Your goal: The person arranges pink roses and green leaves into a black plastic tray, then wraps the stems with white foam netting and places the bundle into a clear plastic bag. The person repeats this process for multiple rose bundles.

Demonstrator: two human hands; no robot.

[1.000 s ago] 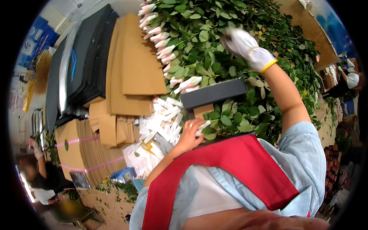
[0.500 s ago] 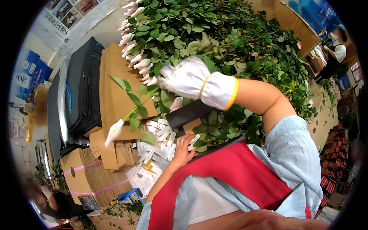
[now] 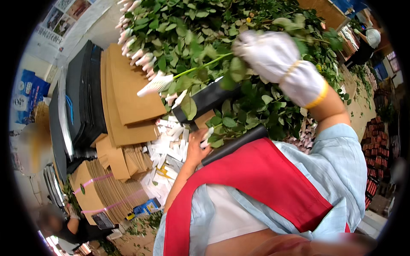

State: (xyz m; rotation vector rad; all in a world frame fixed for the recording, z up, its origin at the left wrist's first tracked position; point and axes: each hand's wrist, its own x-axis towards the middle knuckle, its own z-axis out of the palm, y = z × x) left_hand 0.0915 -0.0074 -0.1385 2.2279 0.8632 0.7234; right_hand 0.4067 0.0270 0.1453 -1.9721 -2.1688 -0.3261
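My right hand (image 3: 269, 55), in a white glove with a yellow cuff edge, is closed round the green stem of a rose (image 3: 156, 85). That rose's bud, in a white net sleeve, points left over the cardboard. My bare left hand (image 3: 197, 147) is low in the middle, its fingers curled at a second sleeved rose bud (image 3: 207, 136) whose leaves spread to the right. This lower rose lies between a black trough edge (image 3: 237, 145) and a dark box-like piece (image 3: 207, 100). My right fingertips are blurred.
A large heap of leafy roses (image 3: 205, 30) fills the back, sleeved buds facing left. Cardboard sheets (image 3: 132, 94), black boards (image 3: 85, 102) and strapped cardboard (image 3: 102, 183) stand left. White strips (image 3: 171, 143) lie beside my left hand. Co-workers are at far right (image 3: 371, 38) and lower left (image 3: 64, 226).
My right hand has moved right, and the rose's stem is drawn out straighter, its bud higher and further right. My left hand remains at the lower bud.
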